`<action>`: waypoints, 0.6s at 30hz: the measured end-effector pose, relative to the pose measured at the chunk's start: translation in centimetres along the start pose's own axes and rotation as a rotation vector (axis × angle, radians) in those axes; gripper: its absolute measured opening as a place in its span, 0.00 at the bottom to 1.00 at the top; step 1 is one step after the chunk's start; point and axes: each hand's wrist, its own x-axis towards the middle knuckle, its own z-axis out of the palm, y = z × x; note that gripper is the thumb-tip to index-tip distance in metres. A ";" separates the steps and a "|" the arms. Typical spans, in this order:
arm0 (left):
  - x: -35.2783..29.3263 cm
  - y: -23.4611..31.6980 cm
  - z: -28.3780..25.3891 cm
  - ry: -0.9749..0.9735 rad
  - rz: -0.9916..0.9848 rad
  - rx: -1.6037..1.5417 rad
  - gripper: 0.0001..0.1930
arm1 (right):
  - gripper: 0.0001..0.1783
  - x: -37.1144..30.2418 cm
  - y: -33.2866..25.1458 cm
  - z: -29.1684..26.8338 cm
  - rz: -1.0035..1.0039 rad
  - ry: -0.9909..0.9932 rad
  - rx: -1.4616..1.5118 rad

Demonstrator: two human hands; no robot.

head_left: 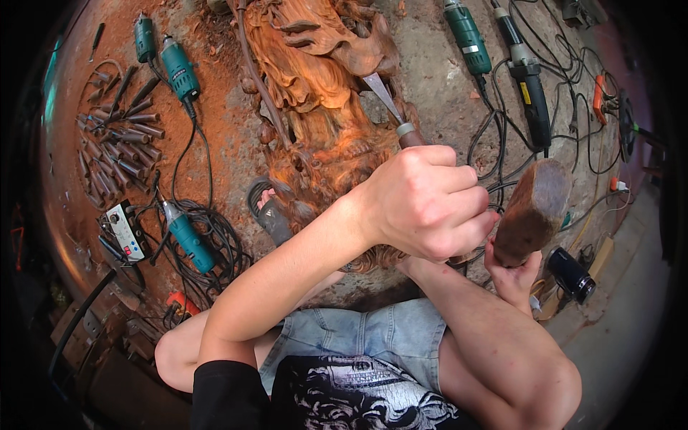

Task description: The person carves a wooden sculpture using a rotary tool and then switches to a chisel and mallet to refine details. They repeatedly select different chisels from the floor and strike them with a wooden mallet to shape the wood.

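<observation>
A wood carving (pixel 315 79) of reddish-brown figured wood, cut in flowing folds, stands in front of me. My left hand (pixel 433 204) is closed in a fist round the wooden handle of a chisel (pixel 385 99). The chisel's flat steel blade points up and left, its tip at the carving's right edge; whether it touches, I cannot tell. Low on the right, my right hand (pixel 514 278) grips a wooden mallet (pixel 534 211). The thick brown mallet head rises above the fingers, beside my left knuckles, and its handle is mostly hidden.
Many wooden-handled carving tools (pixel 122 147) lie fanned out at left. Green power tools (pixel 179 68), a control box (pixel 125 231) and coiled cables (pixel 222 236) lie nearby. More corded tools (pixel 530 97) and cables are at right, with a dark cylinder (pixel 571 275). Orange wood dust covers the ground.
</observation>
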 end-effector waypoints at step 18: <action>4.1 -0.9 -2.0 0.112 -0.191 -0.084 0.20 | 0.22 4.3 -3.6 -5.6 -0.472 0.303 -0.424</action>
